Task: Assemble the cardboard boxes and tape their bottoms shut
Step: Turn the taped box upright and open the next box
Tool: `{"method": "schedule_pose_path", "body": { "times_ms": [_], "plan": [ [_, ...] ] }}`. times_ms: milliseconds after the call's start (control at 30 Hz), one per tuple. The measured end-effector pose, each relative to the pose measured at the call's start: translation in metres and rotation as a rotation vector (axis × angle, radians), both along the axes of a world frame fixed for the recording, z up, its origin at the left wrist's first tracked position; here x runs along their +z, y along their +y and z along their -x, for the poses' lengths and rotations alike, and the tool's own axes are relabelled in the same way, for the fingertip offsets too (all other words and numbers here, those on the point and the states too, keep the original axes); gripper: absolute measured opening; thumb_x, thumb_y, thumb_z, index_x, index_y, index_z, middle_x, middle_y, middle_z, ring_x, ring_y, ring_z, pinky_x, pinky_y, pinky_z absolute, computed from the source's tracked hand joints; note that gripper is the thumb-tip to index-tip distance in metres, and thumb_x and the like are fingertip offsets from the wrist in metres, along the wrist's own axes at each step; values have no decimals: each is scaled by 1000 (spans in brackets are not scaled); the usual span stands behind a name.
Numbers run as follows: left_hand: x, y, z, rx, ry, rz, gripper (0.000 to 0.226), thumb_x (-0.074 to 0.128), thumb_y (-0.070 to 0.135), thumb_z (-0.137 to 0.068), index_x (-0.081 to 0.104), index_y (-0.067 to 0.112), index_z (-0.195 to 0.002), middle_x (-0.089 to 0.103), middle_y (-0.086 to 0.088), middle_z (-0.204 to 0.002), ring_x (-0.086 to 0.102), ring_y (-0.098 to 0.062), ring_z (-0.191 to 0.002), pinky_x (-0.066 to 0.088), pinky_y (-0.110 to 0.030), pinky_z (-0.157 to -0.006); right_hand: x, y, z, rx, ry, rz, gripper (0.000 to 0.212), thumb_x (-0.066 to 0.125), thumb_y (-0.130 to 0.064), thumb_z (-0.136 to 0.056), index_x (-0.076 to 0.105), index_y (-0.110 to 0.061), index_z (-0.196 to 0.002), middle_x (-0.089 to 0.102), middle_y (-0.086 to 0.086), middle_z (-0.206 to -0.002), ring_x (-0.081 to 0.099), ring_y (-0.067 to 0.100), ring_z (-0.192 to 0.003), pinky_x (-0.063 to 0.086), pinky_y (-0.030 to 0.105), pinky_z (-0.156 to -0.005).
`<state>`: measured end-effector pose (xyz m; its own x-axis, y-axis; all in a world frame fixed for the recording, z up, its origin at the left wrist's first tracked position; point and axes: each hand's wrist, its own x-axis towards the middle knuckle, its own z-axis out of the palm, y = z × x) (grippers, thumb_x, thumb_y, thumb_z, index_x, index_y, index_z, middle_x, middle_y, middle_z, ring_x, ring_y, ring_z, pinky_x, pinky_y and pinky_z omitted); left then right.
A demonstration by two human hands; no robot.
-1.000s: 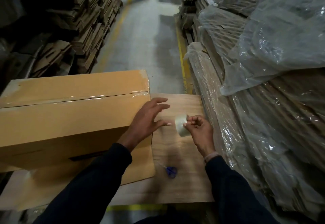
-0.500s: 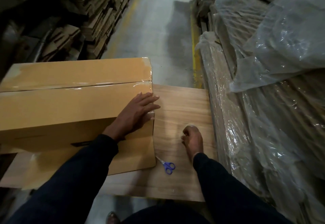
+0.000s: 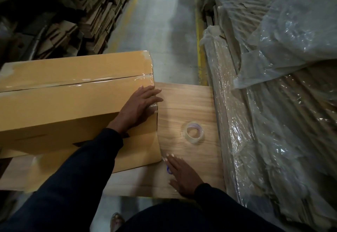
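A large yellow-brown cardboard box (image 3: 63,104) lies on a wooden table (image 3: 187,104), its centre seam covered with clear tape. My left hand (image 3: 140,106) presses flat on the box's right end, fingers straight over the tape's end. A roll of clear tape (image 3: 193,134) lies by itself on the table to the right of the box. My right hand (image 3: 182,173) rests flat and open on the table near the front edge, over the blue-handled scissors (image 3: 168,170), which are mostly hidden under it.
Plastic-wrapped stacks of flat cardboard (image 3: 273,104) rise directly right of the table. More flattened cardboard stacks (image 3: 87,13) stand at the back left. A concrete aisle (image 3: 164,31) with yellow lines runs ahead between them.
My right hand has set the tape roll down on the table, let it go and moved back onto the scissors. My left hand came down onto the box's right end and stays pressed there.
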<state>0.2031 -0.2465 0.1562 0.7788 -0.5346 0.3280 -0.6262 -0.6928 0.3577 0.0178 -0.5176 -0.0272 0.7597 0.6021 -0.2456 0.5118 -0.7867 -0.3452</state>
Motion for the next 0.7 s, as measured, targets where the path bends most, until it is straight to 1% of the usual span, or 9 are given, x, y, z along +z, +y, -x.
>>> {"method": "schedule_pose_path", "body": {
  "times_ms": [67, 167, 267, 333, 367, 433, 567, 633, 700],
  "plan": [
    [0, 0, 0, 5, -2, 1, 36, 78, 19, -92, 73, 13, -126, 58, -13, -150, 44, -37, -148, 23, -60, -123, -13, -11, 10, -42, -13, 77, 84, 38, -55, -105, 1, -15, -170, -13, 2, -177, -11, 24, -164, 1, 49, -133],
    [-2, -5, -1, 20, 6, -33, 37, 64, 31, -92, 74, 13, -124, 59, -14, -149, 45, -38, -146, 24, -61, -122, -14, -15, 16, -325, 38, 143, 92, 29, -63, -101, -9, -13, -168, -21, 6, -175, -16, 24, -163, 1, 47, -133],
    [-4, -16, -1, 35, 10, -50, 38, 58, 33, -93, 73, 14, -122, 60, -15, -148, 47, -40, -144, 28, -65, -120, -15, -15, 16, -611, 28, 95, 97, 37, -64, -96, 7, -6, -169, -1, 11, -177, 4, 29, -164, 14, 49, -131],
    [-4, -25, 0, 71, -5, -52, 32, 70, 20, -92, 73, 13, -124, 59, -15, -149, 46, -41, -145, 28, -65, -120, -17, -14, 14, -724, 21, 75, 97, 41, -64, -95, 20, -2, -167, 13, 13, -176, 19, 33, -162, 24, 52, -128],
    [-3, -29, 1, 97, -6, -50, 34, 74, 13, -90, 72, 13, -125, 58, -16, -149, 45, -42, -146, 27, -64, -121, -18, -13, 14, -761, 25, 76, 99, 39, -66, -94, 19, -2, -167, 13, 13, -176, 20, 33, -161, 24, 52, -127],
    [0, -39, 3, 147, -2, -28, 37, 77, 8, -89, 72, 11, -126, 57, -17, -150, 43, -42, -147, 23, -62, -123, -15, -10, 13, -805, 64, 87, 103, 28, -71, -93, 9, -3, -168, 2, 12, -177, 10, 33, -163, 16, 51, -129],
    [5, -59, 2, 222, 38, 5, 36, 68, 15, -98, 68, 12, -134, 51, -15, -156, 34, -37, -153, 13, -57, -128, -3, -4, 10, -876, 139, 124, 109, 14, -78, -88, -7, -6, -168, -15, 11, -176, -7, 30, -164, 2, 49, -131],
    [11, -61, 0, 185, 120, 34, 48, 69, 21, -99, 60, 15, -146, 42, -12, -164, 24, -34, -157, 6, -53, -129, 12, 8, 5, -963, 152, 54, 108, 18, -78, -90, -9, -7, -167, -15, 13, -176, -9, 31, -164, 0, 49, -131],
    [22, -50, -2, 72, 256, 126, 61, 69, 31, -101, 47, 20, -157, 28, -8, -171, 14, -27, -161, -1, -47, -130, 37, 33, -3, -1043, 88, -93, 108, 13, -78, -88, -5, -7, -167, -9, 15, -177, -7, 32, -164, 2, 50, -132]
  ]
}}
